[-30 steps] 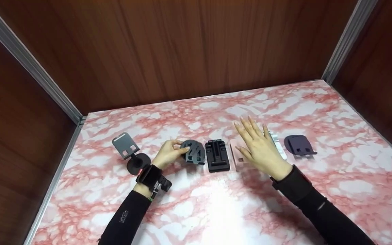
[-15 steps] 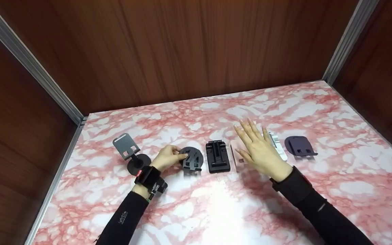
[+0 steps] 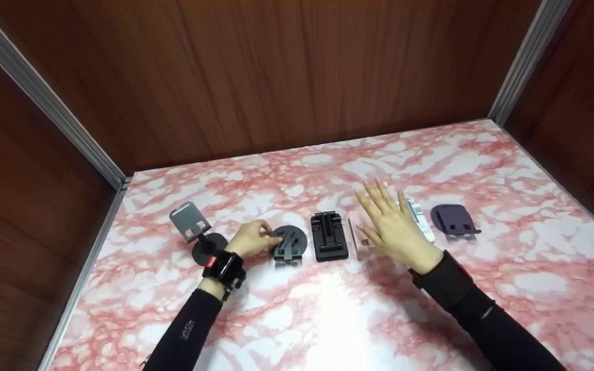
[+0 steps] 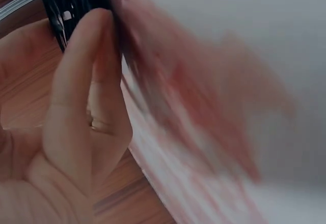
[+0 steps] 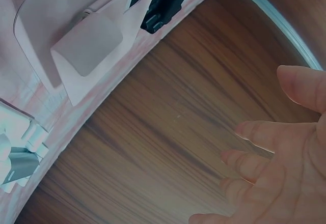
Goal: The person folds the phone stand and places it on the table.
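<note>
In the head view my left hand (image 3: 249, 239) pinches the left edge of a dark grey phone stand (image 3: 291, 241) with a round base and cut-out slots. It lies folded low over the marbled table. The left wrist view shows thumb and finger on the stand's black edge (image 4: 76, 0). My right hand (image 3: 397, 226) hovers palm down with its fingers spread, holding nothing. Beneath it is a pale pink stand (image 5: 86, 56), partly hidden in the head view, and a white stand (image 3: 424, 224) shows beside its wrist side.
A black folding stand (image 3: 329, 238) lies between the hands. At far left stands a grey phone stand (image 3: 188, 220) on a round base; at far right sits a purple one (image 3: 452, 219). Wood-grain walls (image 3: 302, 77) enclose the marbled table (image 3: 297, 330) on three sides.
My left hand has brought the dark grey stand slightly left and nearer, turning it from tilted to straight and lower on the table. My right hand has barely moved.
</note>
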Tool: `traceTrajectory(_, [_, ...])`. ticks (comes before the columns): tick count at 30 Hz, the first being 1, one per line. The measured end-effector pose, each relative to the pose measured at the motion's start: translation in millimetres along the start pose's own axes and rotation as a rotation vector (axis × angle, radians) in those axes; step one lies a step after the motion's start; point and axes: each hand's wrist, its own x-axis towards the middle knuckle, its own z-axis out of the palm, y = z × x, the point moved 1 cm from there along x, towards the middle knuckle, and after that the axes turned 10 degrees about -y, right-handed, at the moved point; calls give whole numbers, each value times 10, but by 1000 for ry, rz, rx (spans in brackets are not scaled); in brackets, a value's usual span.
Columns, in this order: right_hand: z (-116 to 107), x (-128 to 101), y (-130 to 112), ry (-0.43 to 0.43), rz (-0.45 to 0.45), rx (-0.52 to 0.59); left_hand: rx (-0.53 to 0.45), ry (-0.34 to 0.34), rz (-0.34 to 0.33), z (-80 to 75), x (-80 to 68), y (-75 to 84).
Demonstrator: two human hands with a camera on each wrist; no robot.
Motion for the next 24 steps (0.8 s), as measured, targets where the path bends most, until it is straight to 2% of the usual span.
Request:
traceTrajectory(4, [5,2,1,-15,1,0,27,-7,-4,2,-16,9])
traceTrajectory(7, [18,4,5,-11,-2,-7,109,18,3,2,-30,24])
traceTrajectory(11, [29,8,8,6,-7,-3,240,84,13,11,-59,54])
traceTrajectory(17, [41,12,8,6,-11,11,424,165,-22,44,-142,138])
traceTrajectory(24, [48,14,7,-7,-7,32,533,297,33,67,-288,322])
